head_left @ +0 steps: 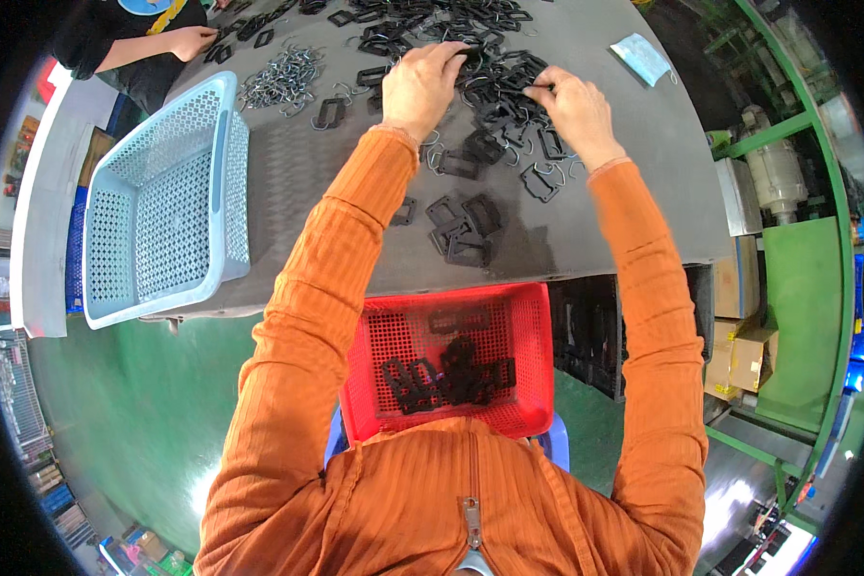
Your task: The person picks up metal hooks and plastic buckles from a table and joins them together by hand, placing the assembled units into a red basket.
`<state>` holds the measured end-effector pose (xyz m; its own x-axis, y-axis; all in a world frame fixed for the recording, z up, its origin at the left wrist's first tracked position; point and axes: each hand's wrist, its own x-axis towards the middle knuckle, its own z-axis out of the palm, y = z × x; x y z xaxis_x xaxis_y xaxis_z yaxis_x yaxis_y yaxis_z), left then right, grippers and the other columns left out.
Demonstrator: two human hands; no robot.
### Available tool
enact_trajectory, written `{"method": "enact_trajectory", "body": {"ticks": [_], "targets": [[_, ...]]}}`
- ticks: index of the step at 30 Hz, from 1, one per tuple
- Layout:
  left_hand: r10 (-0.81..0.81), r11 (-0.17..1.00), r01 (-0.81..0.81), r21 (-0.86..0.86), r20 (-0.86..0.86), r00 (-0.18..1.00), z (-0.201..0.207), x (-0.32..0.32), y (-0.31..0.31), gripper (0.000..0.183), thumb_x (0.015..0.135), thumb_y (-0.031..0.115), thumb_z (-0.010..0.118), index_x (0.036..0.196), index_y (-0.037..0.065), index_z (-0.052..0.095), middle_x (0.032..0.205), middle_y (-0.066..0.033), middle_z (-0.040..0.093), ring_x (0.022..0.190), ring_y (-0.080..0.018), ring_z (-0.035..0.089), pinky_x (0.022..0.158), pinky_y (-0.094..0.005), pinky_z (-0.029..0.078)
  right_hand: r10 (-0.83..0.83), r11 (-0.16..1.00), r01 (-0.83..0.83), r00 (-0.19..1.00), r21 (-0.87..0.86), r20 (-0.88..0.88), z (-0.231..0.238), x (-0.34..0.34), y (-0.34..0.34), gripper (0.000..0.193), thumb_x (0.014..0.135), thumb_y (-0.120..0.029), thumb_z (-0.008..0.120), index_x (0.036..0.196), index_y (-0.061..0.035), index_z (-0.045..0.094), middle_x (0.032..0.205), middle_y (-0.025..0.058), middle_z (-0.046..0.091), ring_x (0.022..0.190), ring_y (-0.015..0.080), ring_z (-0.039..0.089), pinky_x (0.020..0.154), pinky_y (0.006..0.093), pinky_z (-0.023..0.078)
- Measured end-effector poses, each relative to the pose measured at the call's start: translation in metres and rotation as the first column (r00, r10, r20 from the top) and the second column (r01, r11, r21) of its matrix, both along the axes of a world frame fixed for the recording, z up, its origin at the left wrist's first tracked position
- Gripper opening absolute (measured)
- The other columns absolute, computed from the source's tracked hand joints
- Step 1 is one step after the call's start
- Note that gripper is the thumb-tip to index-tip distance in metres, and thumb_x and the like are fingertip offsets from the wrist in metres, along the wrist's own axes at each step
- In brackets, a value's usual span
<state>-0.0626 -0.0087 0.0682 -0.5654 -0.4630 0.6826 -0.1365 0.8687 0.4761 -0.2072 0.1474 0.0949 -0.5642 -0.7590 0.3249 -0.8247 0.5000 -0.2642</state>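
Buckles (497,91) (black, rectangular) lie heaped on the desk (288,182), upper centre of the frame; left hand (419,88) and right hand (578,113) adjoin the heap, fingers (448,58) bent, grasp indeterminable.

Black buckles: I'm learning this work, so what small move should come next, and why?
Probably ease one piece off the pile of black buckles with the right hand: it is at the pile's edge, and the red basket holds similar pieces.
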Motion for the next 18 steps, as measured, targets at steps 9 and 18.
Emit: {"method": "enact_trajectory", "body": {"ticks": [9, 18], "targets": [[-0.111, 0.991, 0.13, -0.044, 0.3, 0.947, -0.032, 0.027, 0.036, 0.026, 0.081, 0.021, 0.064, 0.103, 0.01, 0.066, 0.107, -0.0066, 0.063, 0.102, -0.0278, 0.056, 0.085, -0.0408, 0.046, -0.259, 0.961, 0.256, 0.966, 0.106, 0.01, -0.031, -0.042, 0.026, 0.02, 0.081, -0.025, 0.068, 0.098, -0.0148, 0.067, 0.077, 0.0046, 0.06, 0.074, 0.0202, 0.062, 0.071, 0.0344, 0.052], [-0.272, 0.954, 0.298, -0.036, 0.318, 0.908, -0.045, 0.08, 0.081, 0.024, 0.079, 0.016, 0.066, 0.102, 0.008, 0.065, 0.113, -0.0079, 0.06, 0.108, -0.027, 0.055, 0.09, -0.0396, 0.044, 0.303, 0.953, -0.301, 0.95, 0.03, -0.072, -0.063, 0.012, 0.0, 0.013, 0.073, -0.018, 0.072, 0.082, -0.0113, 0.065, 0.093, 0.0049, 0.055, 0.097, 0.0258, 0.053, 0.08, 0.0409, 0.047]]}}
